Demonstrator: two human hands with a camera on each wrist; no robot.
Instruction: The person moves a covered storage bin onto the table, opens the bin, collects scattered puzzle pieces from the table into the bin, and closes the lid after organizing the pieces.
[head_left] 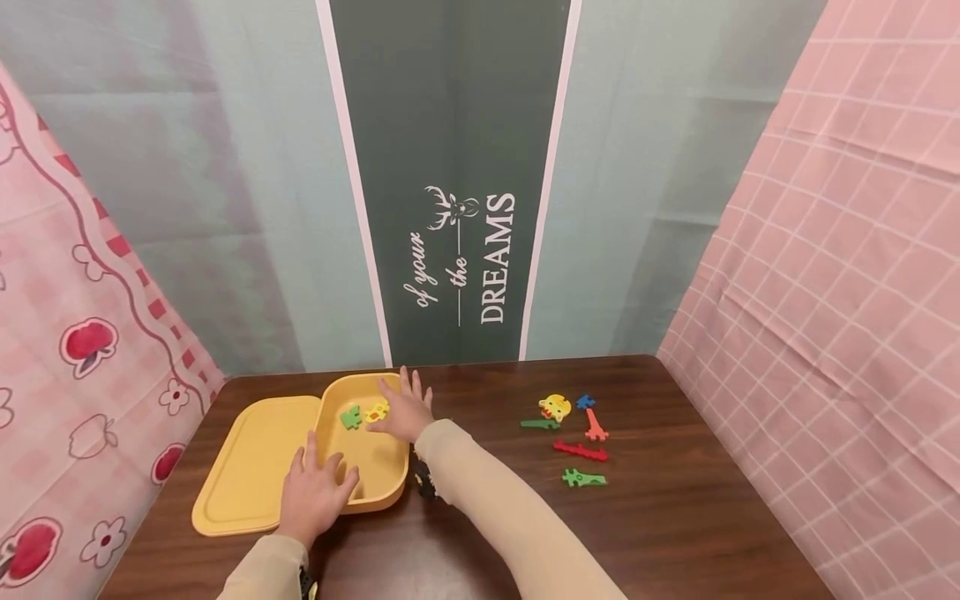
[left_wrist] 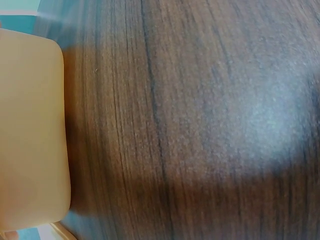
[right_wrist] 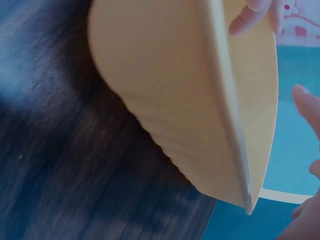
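A yellow box (head_left: 375, 471) stands on the table, holding a green puzzle piece (head_left: 351, 417) and a yellow puzzle piece with red marks (head_left: 377, 412). My right hand (head_left: 405, 410) reaches over the box's far right rim with fingers spread, its thumb side near the yellow piece. At the near left rim, my left hand (head_left: 317, 493) has its fingers apart over the box. Neither hand grips anything. The box's outer wall (right_wrist: 155, 75) fills much of the right wrist view, with right-hand fingers (right_wrist: 309, 110) beside it. Its side (left_wrist: 30, 125) also shows in the left wrist view.
A yellow lid (head_left: 255, 467) lies flat left of the box. To the right are a yellow animal-face piece (head_left: 555, 407), a blue piece (head_left: 585, 402), an orange piece (head_left: 596, 425), a red strip (head_left: 581, 451) and green pieces (head_left: 583, 478). Curtains border the table (head_left: 675, 508).
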